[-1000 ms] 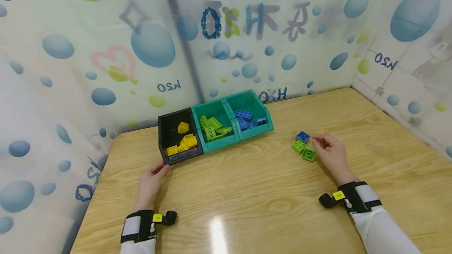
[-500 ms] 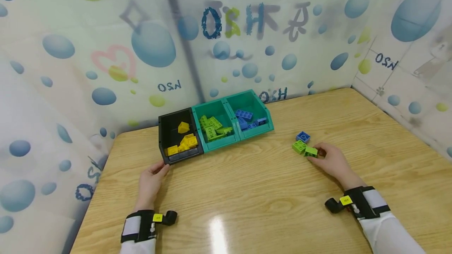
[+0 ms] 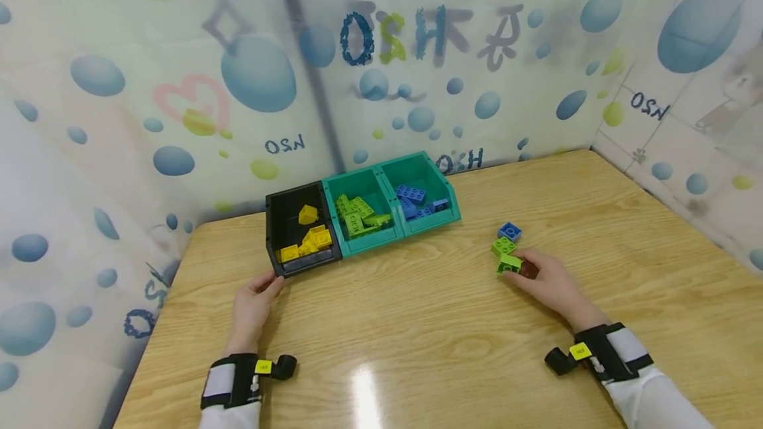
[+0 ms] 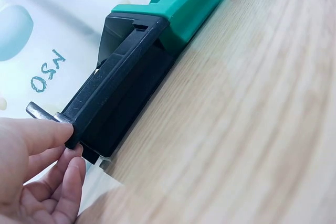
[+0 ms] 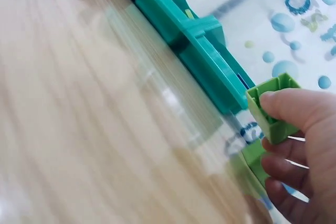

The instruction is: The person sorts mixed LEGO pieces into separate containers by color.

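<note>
My right hand (image 3: 551, 285) pinches a green toy brick (image 5: 273, 109) between thumb and fingers, its hollow underside turned toward the thumb. Just behind it on the table lie a second green brick (image 3: 503, 246) and a blue brick (image 3: 509, 231). At the left, the thumb and fingers of my left hand (image 3: 252, 306) pinch the front corner of the black bin (image 4: 123, 85). That bin holds several yellow bricks (image 3: 314, 238). Joined to its right side are two teal bins, the middle one (image 3: 375, 241) with green bricks and the right one (image 3: 441, 218) with blue bricks.
The row of bins stands at the back of the wooden table (image 3: 405, 323), close to a patterned wall covering (image 3: 381, 118). Each wrist wears a black strap with a small camera, one on the left (image 3: 286, 367) and one on the right (image 3: 559, 361).
My right hand has come to the near green brick, tipped it up in its pinch and drawn it a little left and toward me. The left hand keeps its hold on the black bin.
</note>
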